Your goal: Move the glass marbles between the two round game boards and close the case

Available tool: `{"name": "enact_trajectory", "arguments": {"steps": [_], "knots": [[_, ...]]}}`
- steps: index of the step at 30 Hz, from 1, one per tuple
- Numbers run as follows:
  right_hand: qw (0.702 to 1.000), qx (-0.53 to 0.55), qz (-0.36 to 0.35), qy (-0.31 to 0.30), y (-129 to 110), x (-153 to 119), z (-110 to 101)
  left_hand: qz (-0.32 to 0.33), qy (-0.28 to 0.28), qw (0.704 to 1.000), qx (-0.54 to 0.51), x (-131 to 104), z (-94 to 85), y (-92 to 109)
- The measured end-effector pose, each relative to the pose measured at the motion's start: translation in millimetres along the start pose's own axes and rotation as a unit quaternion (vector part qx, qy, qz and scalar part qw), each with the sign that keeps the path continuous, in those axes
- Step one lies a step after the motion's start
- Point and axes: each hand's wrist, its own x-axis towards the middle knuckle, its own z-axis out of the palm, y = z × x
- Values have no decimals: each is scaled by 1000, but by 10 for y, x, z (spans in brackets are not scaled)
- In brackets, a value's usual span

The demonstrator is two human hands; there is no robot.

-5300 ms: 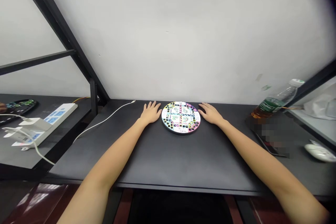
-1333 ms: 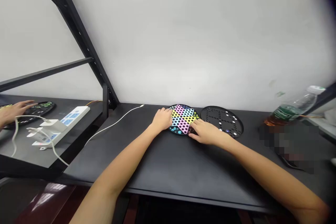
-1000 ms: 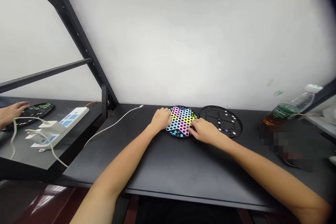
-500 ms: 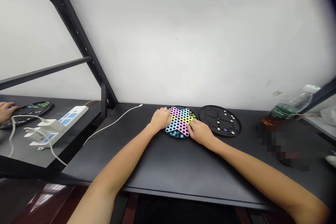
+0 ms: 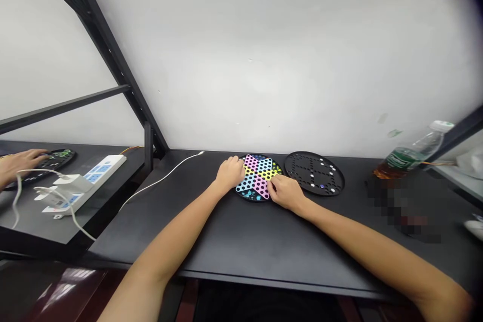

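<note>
A star-shaped Chinese checkers board [image 5: 257,179], patterned with pink, blue and yellow sections full of holes, lies over a round black tray [image 5: 260,200]. Blue and yellow-green marbles show in the tray around the star. My left hand [image 5: 230,173] is closed at the star's left edge, its fingers curled. On the opposite edge, my right hand [image 5: 287,191] pinches the board with bent fingers. Part of each side of the star is hidden by my hands. Just right of it rests a second round black board [image 5: 302,173] with small holes and several white pieces plus a blue one.
A bottle of brown drink [image 5: 405,158] stands at the right near a pixelated patch. White cable [image 5: 162,179] lies left of my arm. On the neighbouring table are a power strip [image 5: 98,176] and another person's hand [image 5: 28,165] over a round black board [image 5: 56,162].
Both my hands stay on the star board with hardly any movement. The other person's hand has moved right, farther over its board. My view has shifted slightly.
</note>
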Motion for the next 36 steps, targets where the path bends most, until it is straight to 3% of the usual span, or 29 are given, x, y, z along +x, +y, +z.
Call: {"name": "enact_trajectory", "arguments": {"steps": [7,14,21,31,36], "knots": [[1000,2,-17,25,9,-36,34,-6,4,1000,-6,-1,-2,6],[999,23,48,-2,-103,-62,-12,-69,24,997,-5,-57,-8,118],[999,44,-32,0,91,79,52,-108,31,994,2,-83,-18,180],[998,-1,-58,-28,154,170,45,-110,40,993,-15,-71,11,172],[993,114,-27,-17,140,193,17,-114,31,993,-18,-66,8,178]]}}
